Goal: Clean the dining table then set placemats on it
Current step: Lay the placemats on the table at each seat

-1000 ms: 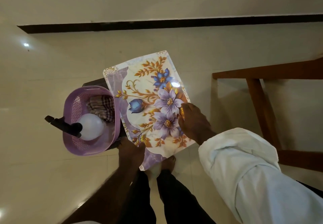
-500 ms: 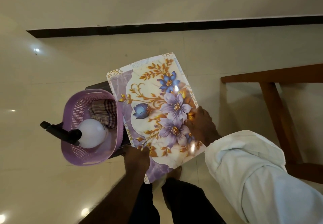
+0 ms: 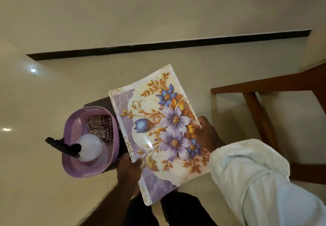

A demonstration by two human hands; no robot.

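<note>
I hold a stack of floral placemats [image 3: 158, 125], white with purple and blue flowers and gold leaves, above the floor. My right hand [image 3: 207, 134] grips the stack's right edge. My left hand [image 3: 127, 171] holds the near left edge, its fingers under the mats. A top mat's near corner sits offset from the mat beneath it. Left of the stack a purple plastic basket [image 3: 70, 137] holds a white spray bottle [image 3: 90, 148] with a black trigger and a checked cloth [image 3: 101, 127].
The basket stands on a dark stool [image 3: 100, 102] partly hidden by the mats. A brown wooden table frame [image 3: 264, 86] with a leg stands at the right. Glossy cream floor tiles lie all around, and a black skirting line runs along the wall.
The stack of mats has lifted and shifted right with both hands. The top mat has slid away from the one below at the near left corner.
</note>
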